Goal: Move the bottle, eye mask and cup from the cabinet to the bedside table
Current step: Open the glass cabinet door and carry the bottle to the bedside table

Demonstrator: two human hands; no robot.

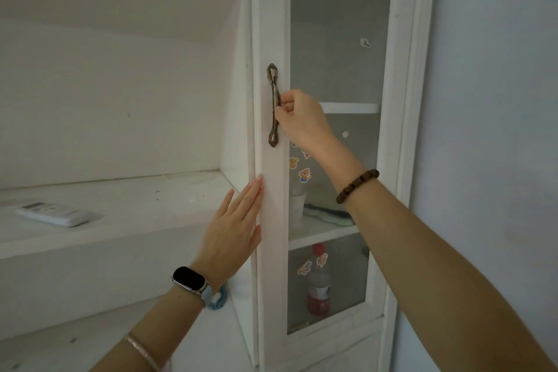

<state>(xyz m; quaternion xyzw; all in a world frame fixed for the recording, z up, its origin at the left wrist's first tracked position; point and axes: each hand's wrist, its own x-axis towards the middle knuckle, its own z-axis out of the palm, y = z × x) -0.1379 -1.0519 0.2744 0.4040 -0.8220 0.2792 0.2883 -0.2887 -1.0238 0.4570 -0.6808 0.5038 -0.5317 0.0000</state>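
At nine o'clock an open shelf (136, 199) bears a remote control (54, 214). Toward five o'clock, behind glass, a cabinet shelf (320, 232) holds a cup (297, 205) and an eye mask (329, 214) side by side; a bottle (318, 284) stands one level down

1. A single camera is worn on my head and faces forward at the white wooden cabinet with a glass-paned door (273, 39).
2. It sits close; my left forearm (157, 335) enters from 7 o'clock and my right forearm (437, 266) from 5 o'clock.
3. The ornate bronze door handle (274, 106) is near centre, with open white shelves (120, 190) at 9 o'clock and the pale blue-grey wall (498, 100) at 3 o'clock.
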